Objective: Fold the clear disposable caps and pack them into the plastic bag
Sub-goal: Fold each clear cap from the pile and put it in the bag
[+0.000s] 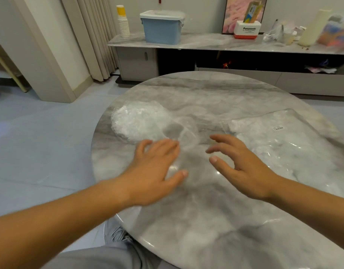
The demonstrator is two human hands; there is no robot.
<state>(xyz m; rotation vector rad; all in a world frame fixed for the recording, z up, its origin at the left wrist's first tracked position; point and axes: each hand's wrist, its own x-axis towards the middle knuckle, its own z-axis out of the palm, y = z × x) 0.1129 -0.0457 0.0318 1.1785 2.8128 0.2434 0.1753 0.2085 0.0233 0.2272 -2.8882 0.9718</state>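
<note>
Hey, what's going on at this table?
A person at a round marble table has the left hand and right hand open, gripping nothing, either side of what looks like one clear cap lying flat. A pile of caps sits to the left; the plastic bag, seemingly part-filled, lies to the right.

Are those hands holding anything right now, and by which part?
Nothing is gripped. The left hand spreads flat beside a faint clear disposable cap on the grey marble table; the right hand is loosely curled and empty.
</note>
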